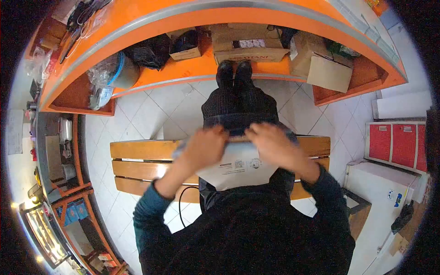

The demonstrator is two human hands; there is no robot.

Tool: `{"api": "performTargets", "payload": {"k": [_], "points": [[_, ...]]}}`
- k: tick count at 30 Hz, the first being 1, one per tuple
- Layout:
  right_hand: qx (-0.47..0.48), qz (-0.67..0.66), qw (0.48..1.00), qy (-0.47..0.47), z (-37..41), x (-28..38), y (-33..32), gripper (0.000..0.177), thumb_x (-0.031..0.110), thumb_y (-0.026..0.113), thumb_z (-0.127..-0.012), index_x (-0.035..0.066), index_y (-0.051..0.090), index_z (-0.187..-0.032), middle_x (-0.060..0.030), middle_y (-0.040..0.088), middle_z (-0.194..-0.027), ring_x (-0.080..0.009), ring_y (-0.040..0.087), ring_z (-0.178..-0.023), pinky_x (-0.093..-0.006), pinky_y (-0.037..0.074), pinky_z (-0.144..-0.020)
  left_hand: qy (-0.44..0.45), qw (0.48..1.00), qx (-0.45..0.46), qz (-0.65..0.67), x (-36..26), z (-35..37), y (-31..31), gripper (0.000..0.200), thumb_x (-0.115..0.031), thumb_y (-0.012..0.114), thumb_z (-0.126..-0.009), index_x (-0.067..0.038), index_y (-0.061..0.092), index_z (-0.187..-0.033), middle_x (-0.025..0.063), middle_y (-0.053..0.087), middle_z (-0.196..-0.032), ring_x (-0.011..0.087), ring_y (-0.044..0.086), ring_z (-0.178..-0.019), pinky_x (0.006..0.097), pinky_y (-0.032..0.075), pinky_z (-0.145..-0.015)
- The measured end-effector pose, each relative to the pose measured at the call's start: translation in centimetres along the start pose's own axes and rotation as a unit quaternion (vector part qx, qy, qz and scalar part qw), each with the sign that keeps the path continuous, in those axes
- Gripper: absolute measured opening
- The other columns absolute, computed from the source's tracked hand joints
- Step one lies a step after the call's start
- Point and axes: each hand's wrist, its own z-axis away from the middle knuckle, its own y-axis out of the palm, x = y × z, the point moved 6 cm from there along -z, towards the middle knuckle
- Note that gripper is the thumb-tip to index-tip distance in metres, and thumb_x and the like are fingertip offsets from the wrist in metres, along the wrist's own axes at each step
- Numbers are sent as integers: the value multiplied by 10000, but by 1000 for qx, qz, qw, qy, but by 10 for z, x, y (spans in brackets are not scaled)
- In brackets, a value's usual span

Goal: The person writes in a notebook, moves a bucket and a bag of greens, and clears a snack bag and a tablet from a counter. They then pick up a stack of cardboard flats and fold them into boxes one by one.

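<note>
A whitish flat package (pixel 243 176) lies across my lap, printed with small dark text, a square code and a round logo. My left hand (pixel 206 145) is closed at the left part of its far edge, fingers curled over the edge and slightly blurred. At the right part of that same edge, my right hand (pixel 273 143) is also closed, thumb and fingers pinching it. A narrow light strip of the edge shows between the two hands. The fingertips are partly hidden behind the edge.
I sit on a slatted wooden bench (pixel 137 168). Ahead stands an orange counter (pixel 183 17) with cardboard boxes (pixel 251 43) and a bucket (pixel 126 71) on its lower shelf. An orange-framed shelf (pixel 81 169) runs along the left; a white fridge (pixel 378 183) is at right.
</note>
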Motion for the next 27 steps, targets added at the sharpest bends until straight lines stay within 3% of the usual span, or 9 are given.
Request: {"api": "performTargets", "payload": {"k": [3,6,10,14,16,18,21,25,27], "points": [[21,21,998,63,-56,-38,-13,402,36,490,-670,6,463,-1070,-126,491,-946,-289,493,-883,-370,419,-753,-106,993,26,36,40,-46,-19,357,-79,436,-693,-60,475,-1047,176,537,-929,335,522,-867,422,419,-756],[-125,133,982,50,-85,-72,29,327,100,437,-741,48,481,-1062,-133,511,-951,-275,491,-904,-388,391,-780,-78,978,-174,-82,78,-84,23,342,-100,418,-736,-51,454,-1072,173,519,-970,332,511,-871,426,408,-759],[-256,167,952,27,-90,-91,61,364,111,447,-740,98,479,-1103,-112,499,-933,-244,470,-867,-392,365,-763,-101,942,-286,-141,80,-98,42,346,-153,416,-766,-42,433,-1093,144,489,-934,301,469,-880,412,356,-798],[-223,122,967,25,-75,-69,29,409,85,448,-727,59,447,-1136,-111,487,-913,-262,458,-860,-367,365,-757,-72,942,-307,-114,56,-69,15,356,-118,433,-736,-30,461,-1080,127,478,-920,290,457,-889,403,357,-804],[-218,106,970,24,-49,-43,6,426,91,444,-723,34,430,-1145,-161,464,-1025,-300,438,-954,-382,351,-826,-40,935,-337,-99,27,-36,-5,380,-102,435,-720,-17,460,-1090,119,475,-931,287,457,-877,391,366,-802],[-209,104,972,32,-11,-7,-10,428,117,434,-727,22,425,-1143,-195,424,-1114,-321,406,-1033,-387,335,-877,-51,941,-317,-103,-10,1,-13,401,-71,447,-690,2,470,-1084,107,473,-943,268,456,-844,354,398,-769],[-116,32,993,14,41,25,31,410,108,432,-724,-5,439,-1118,-167,458,-1068,-300,455,-953,-397,384,-833,-36,975,-215,-44,-49,39,28,421,-67,479,-654,23,482,-1065,97,476,-929,243,479,-788,322,446,-680],[-45,8,999,7,56,21,106,382,119,445,-728,-21,459,-1083,-172,467,-1045,-307,473,-933,-387,414,-816,-32,989,-143,14,-47,35,116,386,-82,500,-643,23,507,-1014,91,478,-864,232,506,-749,315,479,-597],[23,-21,999,20,51,18,106,400,95,471,-702,-20,454,-1086,-173,461,-1058,-320,471,-942,-387,417,-818,-26,996,-84,23,-42,28,106,352,-87,506,-642,25,513,-976,97,480,-846,235,516,-761,320,486,-581]]}}
